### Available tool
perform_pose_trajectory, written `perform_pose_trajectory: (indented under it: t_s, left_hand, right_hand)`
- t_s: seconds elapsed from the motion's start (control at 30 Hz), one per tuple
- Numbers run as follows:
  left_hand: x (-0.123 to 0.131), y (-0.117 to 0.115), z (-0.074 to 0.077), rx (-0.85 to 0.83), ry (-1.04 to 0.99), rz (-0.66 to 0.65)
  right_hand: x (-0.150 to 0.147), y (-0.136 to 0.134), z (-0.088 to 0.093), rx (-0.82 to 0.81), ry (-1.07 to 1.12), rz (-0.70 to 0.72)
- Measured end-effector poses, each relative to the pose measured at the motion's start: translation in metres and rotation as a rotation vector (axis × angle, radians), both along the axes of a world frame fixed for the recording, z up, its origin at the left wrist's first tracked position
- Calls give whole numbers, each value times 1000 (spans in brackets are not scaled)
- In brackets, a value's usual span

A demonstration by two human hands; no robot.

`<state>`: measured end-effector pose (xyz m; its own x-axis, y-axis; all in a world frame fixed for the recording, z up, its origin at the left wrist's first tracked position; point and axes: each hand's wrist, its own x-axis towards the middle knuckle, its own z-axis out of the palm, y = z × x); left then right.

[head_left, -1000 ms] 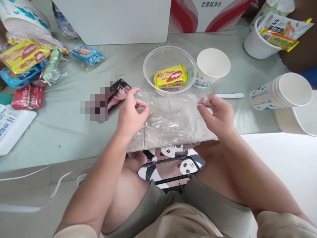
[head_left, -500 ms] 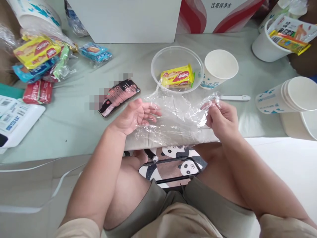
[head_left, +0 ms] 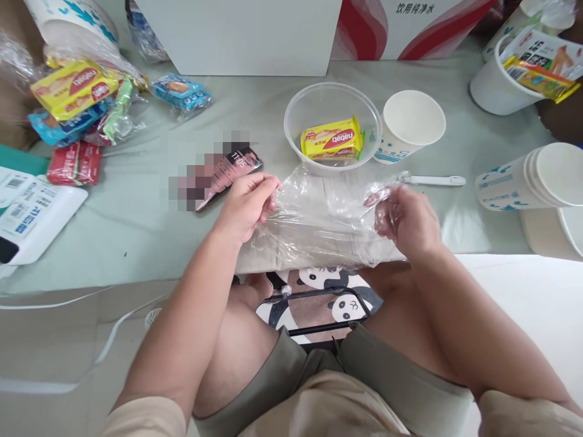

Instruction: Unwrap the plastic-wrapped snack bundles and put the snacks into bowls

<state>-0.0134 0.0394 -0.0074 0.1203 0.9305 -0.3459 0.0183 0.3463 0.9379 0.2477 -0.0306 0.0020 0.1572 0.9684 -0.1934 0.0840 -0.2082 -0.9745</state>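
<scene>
A clear plastic bag (head_left: 319, 212) is stretched between my two hands above the table's front edge. My left hand (head_left: 249, 203) pinches its left side between thumb and fingers. On the right side, my right hand (head_left: 405, 218) is closed on the bunched film, some of it wrapped over the fingertips. Just beyond the bag stands a clear plastic bowl (head_left: 296, 142) with a yellow nabati wafer packet (head_left: 332, 138) and a bit of a green wrapper in it. A phone (head_left: 228, 179) lies beyond my left hand, partly blurred out.
Right of the bowl stands a white paper cup (head_left: 412, 121), with a white-handled tool (head_left: 437, 180) nearer me. Stacked paper cups (head_left: 510, 182) lie tilted at right, below a snack-filled tub (head_left: 496, 91). Snack packets (head_left: 75, 91) pile up at left; a large white box (head_left: 250, 36) stands behind.
My left hand has gone from open fingers to a pinch on the bag's left side. The film between my hands is now pulled flatter. The view has shifted slightly.
</scene>
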Motion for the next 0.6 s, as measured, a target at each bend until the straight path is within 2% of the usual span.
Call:
perform_pose_trajectory:
  t_s: [0.2, 0.27, 0.33, 0.4, 0.47, 0.5, 0.53, 0.6]
  left_hand:
    - [-2, 5, 0, 136, -25, 400]
    - [-3, 6, 1, 160, -90, 435]
    - [-5, 7, 0, 104, -178, 349]
    - [-7, 7, 0, -13, -208, 162]
    - [-9, 6, -1, -99, -144, -13]
    - [-9, 5, 0, -102, -104, -56]
    - [-8, 3, 0, -78, -78, -59]
    - [-6, 1, 2, 5, -97, 13]
  right_hand:
    - [0, 8, -2, 115, 92, -453]
    - [0, 11, 0, 112, 130, -510]
    - [2, 13, 0, 80, 164, -495]
    - [5, 15, -1, 81, 174, -458]
    - [9, 17, -4, 127, 184, -425]
    - [11, 17, -6, 151, 200, -410]
    - [13, 16, -7, 162, 223, -394]
    - [16, 11, -9, 142, 271, -351]
